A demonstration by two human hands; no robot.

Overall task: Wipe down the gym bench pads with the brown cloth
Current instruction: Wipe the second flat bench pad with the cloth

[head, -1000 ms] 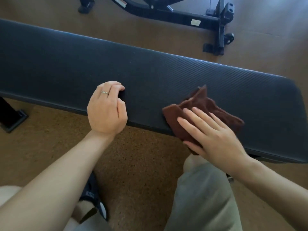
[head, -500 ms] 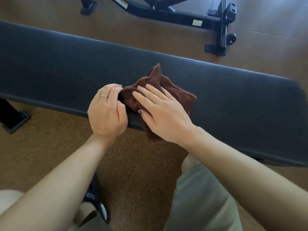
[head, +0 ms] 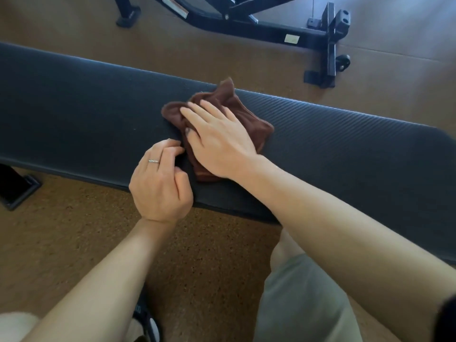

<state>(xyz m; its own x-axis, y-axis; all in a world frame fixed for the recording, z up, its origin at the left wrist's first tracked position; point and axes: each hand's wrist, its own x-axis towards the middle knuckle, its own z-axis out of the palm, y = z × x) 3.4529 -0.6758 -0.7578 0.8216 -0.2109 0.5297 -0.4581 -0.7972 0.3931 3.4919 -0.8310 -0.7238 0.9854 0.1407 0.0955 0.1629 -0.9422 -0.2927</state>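
A long black ribbed bench pad runs across the view from left to right. The crumpled brown cloth lies on the pad near its middle. My right hand presses flat on the cloth with straight fingers pointing up-left. My left hand rests on the pad's near edge just left of the cloth, its fingers curled under and holding nothing; a ring shows on one finger.
A black metal frame of another bench with a small wheel stands on the brown floor beyond the pad. A black bench foot sits at the left under the pad. My knees and a dark shoe are below.
My right hand slid the cloth leftward along the pad, then farther from me toward the far edge. My left hand stayed in place on the near edge.
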